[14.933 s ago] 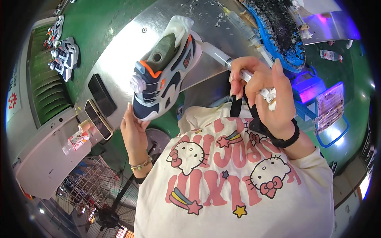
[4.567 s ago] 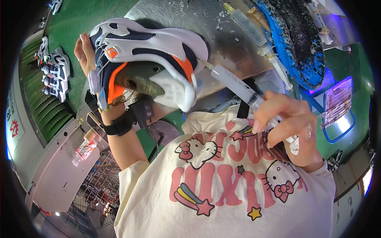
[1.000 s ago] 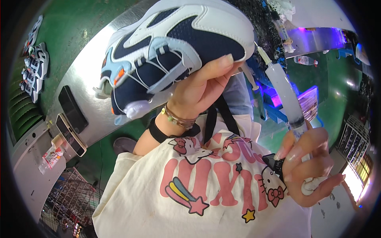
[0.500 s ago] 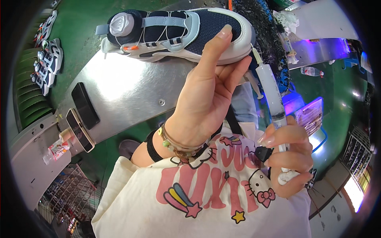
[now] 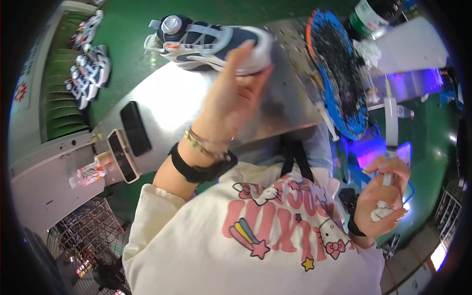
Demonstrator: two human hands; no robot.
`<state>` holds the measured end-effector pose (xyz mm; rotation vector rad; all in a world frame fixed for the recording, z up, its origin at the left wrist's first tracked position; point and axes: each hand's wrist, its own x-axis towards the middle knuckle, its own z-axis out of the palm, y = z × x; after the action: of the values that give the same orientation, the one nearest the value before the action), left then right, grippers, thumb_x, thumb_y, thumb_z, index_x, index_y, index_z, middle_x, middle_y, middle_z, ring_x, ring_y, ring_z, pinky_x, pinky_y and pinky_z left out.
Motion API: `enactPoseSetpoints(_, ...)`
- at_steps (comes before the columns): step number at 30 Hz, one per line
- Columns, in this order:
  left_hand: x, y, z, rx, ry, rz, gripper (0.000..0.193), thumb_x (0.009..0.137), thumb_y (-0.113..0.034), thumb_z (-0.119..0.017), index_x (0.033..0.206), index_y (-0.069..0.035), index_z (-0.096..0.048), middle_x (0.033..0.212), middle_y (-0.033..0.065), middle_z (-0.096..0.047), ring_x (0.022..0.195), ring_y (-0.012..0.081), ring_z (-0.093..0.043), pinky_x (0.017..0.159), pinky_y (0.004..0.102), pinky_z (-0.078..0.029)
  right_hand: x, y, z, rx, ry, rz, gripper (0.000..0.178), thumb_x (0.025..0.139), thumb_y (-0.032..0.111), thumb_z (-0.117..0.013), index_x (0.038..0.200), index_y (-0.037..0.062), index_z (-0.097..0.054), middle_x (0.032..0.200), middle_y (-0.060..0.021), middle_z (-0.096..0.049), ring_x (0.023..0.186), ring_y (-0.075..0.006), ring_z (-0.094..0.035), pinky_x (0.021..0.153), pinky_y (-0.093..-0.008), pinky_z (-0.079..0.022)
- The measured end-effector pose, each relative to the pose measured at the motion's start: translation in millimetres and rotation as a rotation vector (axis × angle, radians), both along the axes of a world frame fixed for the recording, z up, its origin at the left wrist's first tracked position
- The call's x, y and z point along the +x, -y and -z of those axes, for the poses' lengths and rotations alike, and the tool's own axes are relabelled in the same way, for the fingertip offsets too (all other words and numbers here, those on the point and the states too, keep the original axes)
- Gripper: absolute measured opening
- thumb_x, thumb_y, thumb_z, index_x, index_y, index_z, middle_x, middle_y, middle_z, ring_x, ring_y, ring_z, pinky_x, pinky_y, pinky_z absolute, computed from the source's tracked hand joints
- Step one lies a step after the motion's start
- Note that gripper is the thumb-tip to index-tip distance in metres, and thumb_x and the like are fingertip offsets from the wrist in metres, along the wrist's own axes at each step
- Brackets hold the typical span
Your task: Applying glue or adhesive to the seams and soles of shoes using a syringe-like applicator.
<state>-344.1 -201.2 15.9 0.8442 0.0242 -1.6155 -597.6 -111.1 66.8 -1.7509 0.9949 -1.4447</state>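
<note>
My left hand grips the toe of a navy and white sneaker, thumb on top and fingers beneath. The shoe has a round white dial at its ankle and is held over the far part of a shiny metal table. On the right, my right hand is closed around a syringe that points up and away, its thin tip apart from the shoe. A crumpled white tissue sits in the same palm. Between the hands lies a blue, orange-edged sole-shaped piece crusted with black.
A second syringe lies beside the crusted piece. Two phones, one black and one light-framed, rest at the table's left. Several sneakers stand on a green slatted rack. A large dark bottle is at the far right.
My left hand has carried the sneaker leftward, away from the syringe tip. My right hand has drawn the syringe off to the right. The view has shifted, showing the whole crusted piece.
</note>
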Motion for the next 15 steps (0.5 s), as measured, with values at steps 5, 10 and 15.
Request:
enactPoseSetpoints(5, 191.5, 67.8, 49.4, -0.189, 0.107, -0.265, 0.037, 0.08, -0.017, -0.064, 0.108, 0.002, -0.049, 0.107, 0.0152, -0.058, 0.076, 0.0201, -0.064, 0.071, 0.0293, -0.057, -4.9, 9.8, 4.9, 0.121, -0.047, 0.029, 0.06, 0.094, 0.044, -0.026, 0.06, 0.0021, -0.052, 0.09, -0.0197, -0.051, 0.077, -0.0274, -0.052, 0.062, -0.0347, -0.044)
enactPoseSetpoints(10, 320.1, 84.3, 53.3, 0.263, 0.506, -1.141, 0.026, 0.084, -0.018, -0.06, 0.095, 0.005, -0.056, 0.092, 0.013, -0.063, 0.076, 0.0198, -0.065, 0.062, 0.0227, -0.058, -5.9, 21.8, 9.5, 0.076, -0.128, -0.046, 0.052, 0.093, 0.038, -0.034, 0.059, 0.0023, -0.053, 0.087, -0.0178, -0.055, 0.074, -0.0257, -0.053, 0.063, -0.035, -0.044)
enactPoseSetpoints(15, 249.4, 139.6, 50.5, -0.062, 0.644, -0.671, 0.019, 0.088, -0.014, -0.05, 0.097, 0.003, -0.053, 0.096, 0.0157, -0.065, 0.076, 0.0188, -0.061, 0.071, 0.0254, -0.052, -8.1, 40.6, 31.4, 0.286, 0.054, 0.039, 0.054, 0.091, 0.037, -0.036, 0.054, 0.0006, -0.053, 0.087, -0.0187, -0.055, 0.071, -0.0244, -0.054, 0.061, -0.0326, -0.044)
